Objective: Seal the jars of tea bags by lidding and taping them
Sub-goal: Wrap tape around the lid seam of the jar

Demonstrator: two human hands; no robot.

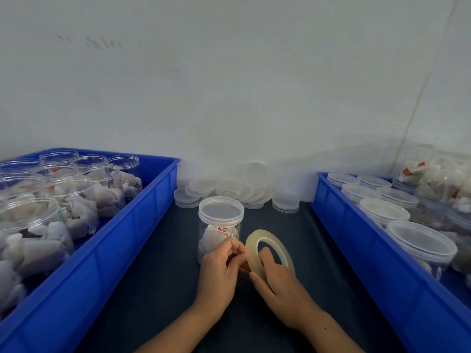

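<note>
A clear jar of tea bags stands upright on the dark table with a clear lid on top. Just in front of it my right hand grips a thin roll of clear tape, fingers curled round its lower rim and through its hole. My left hand pinches at the roll's left edge with thumb and fingertips, where the tape end lies. The left hand partly hides the jar's lower right side.
A blue bin on the left holds several open jars of tea bags. A blue bin on the right holds several lidded jars. Loose clear lids are piled at the back against the wall.
</note>
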